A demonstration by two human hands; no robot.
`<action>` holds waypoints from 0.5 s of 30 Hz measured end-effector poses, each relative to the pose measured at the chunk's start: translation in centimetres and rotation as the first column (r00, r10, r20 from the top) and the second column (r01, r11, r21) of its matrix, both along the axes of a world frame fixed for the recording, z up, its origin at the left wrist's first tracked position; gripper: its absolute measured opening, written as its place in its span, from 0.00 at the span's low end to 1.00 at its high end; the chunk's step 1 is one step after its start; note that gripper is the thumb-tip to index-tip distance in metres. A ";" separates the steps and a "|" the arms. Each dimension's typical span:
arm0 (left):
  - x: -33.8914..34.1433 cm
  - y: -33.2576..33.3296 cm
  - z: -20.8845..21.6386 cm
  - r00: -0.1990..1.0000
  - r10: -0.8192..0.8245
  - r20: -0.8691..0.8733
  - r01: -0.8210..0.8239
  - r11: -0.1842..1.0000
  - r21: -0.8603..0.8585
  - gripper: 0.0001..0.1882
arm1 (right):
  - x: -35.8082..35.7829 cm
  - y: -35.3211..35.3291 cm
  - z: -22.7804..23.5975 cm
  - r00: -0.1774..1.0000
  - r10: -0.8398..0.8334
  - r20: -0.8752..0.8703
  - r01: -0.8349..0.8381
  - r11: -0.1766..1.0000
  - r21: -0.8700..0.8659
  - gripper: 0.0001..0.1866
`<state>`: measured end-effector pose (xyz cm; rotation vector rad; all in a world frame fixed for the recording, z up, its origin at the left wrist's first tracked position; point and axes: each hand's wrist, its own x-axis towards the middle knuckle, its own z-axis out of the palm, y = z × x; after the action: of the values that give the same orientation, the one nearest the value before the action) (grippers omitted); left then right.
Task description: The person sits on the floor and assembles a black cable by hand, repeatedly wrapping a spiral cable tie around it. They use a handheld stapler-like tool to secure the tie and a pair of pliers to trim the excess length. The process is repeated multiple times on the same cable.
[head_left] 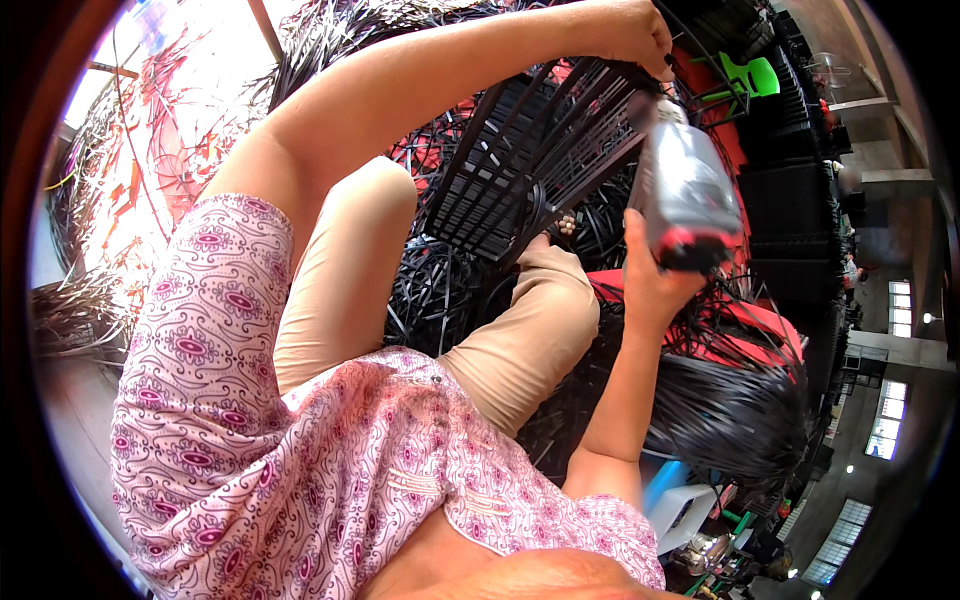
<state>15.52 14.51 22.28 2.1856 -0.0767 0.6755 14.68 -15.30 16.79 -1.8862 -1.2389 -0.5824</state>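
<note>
A black woven basket-like piece (pixel 520 160) of flat strips on a frame stands tilted between my knees. My left hand (pixel 640 42) reaches across to its far upper corner, fingers bent and closed on the edge there; the exact grip is partly hidden. My right hand (pixel 655 275) is wrapped round a silver-and-black power tool (pixel 688 180) with a red band at its near end. The tool is blurred, so its exact kind is unclear. Its far end is close to the woven piece's upper right corner, near my left fingers; I cannot tell whether it touches.
Loose black strips (pixel 430 300) lie around my legs, with a thick bundle of black strips (pixel 735 405) at the right. More strips (pixel 160 170) are heaped on red sheeting at the left. A bright green chair (pixel 750 75) stands at the far right, near stacked dark pieces (pixel 790 210).
</note>
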 end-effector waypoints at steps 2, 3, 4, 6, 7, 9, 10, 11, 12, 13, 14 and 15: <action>-0.9 -0.9 0.2 0.999 0.019 -0.036 -0.022 0.995 -0.094 0.12 | -0.2 -1.8 -0.2 0.930 -0.041 -0.366 0.108 0.980 0.165 0.11; -1.4 -1.4 0.1 0.998 0.023 -0.054 -0.031 0.989 -0.146 0.12 | -0.3 -3.3 0.4 0.810 -0.104 -0.577 0.230 0.962 0.149 0.10; -1.7 -1.6 -0.2 0.998 0.010 -0.069 -0.020 0.989 -0.150 0.12 | -0.3 -3.9 1.4 0.824 -0.141 -0.549 0.263 0.953 0.150 0.09; -2.4 -1.9 -0.6 0.995 -0.008 -0.103 -0.007 0.990 -0.142 0.12 | 2.6 -6.5 1.7 0.838 -0.231 -0.495 0.313 0.946 0.089 0.09; -3.2 -2.0 -0.7 0.998 0.006 -0.068 -0.012 0.995 -0.094 0.12 | 4.8 -8.3 1.2 0.840 -0.285 -0.462 0.331 0.943 0.021 0.10; -4.7 -2.7 -1.8 1.000 -0.010 -0.011 0.010 1.000 -0.005 0.11 | 8.8 -11.6 0.1 0.813 -0.339 -0.474 0.346 0.935 -0.076 0.10; -5.2 -3.6 -2.5 0.998 0.001 -0.071 -0.002 1.000 -0.013 0.10 | 10.4 -13.5 -0.4 0.777 -0.353 -0.521 0.351 0.930 -0.108 0.10; -6.6 -4.5 -2.7 0.992 0.022 -0.123 -0.022 1.000 -0.006 0.09 | 12.5 -14.9 -1.8 0.733 -0.310 -0.605 0.339 0.938 -0.070 0.10; -7.8 -5.3 -3.6 0.991 0.007 -0.132 -0.017 0.997 -0.077 0.12 | 14.6 -16.1 -3.0 0.683 -0.266 -0.680 0.334 0.942 -0.033 0.09; -8.9 -5.9 -4.8 0.990 -0.008 -0.144 -0.014 0.988 -0.151 0.14 | 16.7 -17.1 -4.6 0.611 -0.196 -0.767 0.348 0.937 0.039 0.09; -9.5 -5.8 -6.3 0.989 0.010 -0.145 -0.015 0.999 -0.034 0.09 | 19.4 -18.8 -6.3 0.615 -0.267 -0.742 0.331 0.941 -0.065 0.09; -9.7 -5.6 -7.8 0.990 0.031 -0.134 -0.019 0.996 0.091 0.08 | 22.3 -20.6 -8.1 0.620 -0.327 -0.713 0.310 0.937 -0.161 0.09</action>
<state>5.81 8.86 14.50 2.3158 -0.0089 0.5451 36.99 -35.88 8.65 -2.0586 -0.3709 0.0605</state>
